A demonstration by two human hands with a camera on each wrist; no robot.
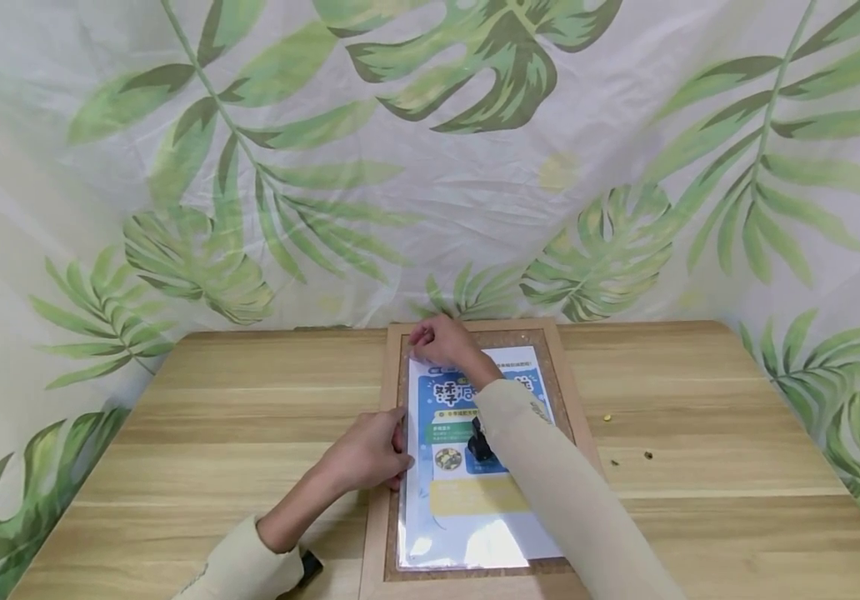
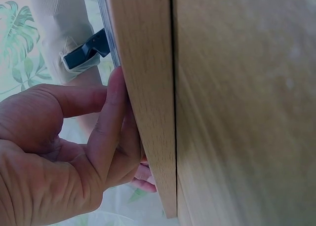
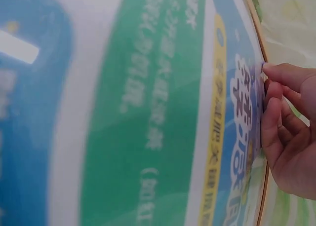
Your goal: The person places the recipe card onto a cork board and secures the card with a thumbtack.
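A glossy blue, white and yellow printed poster (image 1: 475, 498) with a clear, reflective surface lies over a cork board (image 1: 505, 338). A light wooden frame (image 1: 376, 500) surrounds the cork. At the poster's left edge, my left hand (image 1: 370, 450) pinches the side, its thumb over the top. The left wrist view shows the fingertips (image 2: 115, 78) against that thin edge, just above the frame. My right hand (image 1: 448, 340) reaches across to the upper left corner and pinches there with curled fingers. Whether a small pin sits between those fingertips is too small to tell.
The board rests on a wood-grain table (image 1: 250, 400). To its right lie a small yellow piece (image 1: 607, 417) and small dark bits (image 1: 648, 455). A leaf-patterned curtain (image 1: 460, 208) hangs behind the table. A black device (image 1: 479, 442) is strapped to the right wrist.
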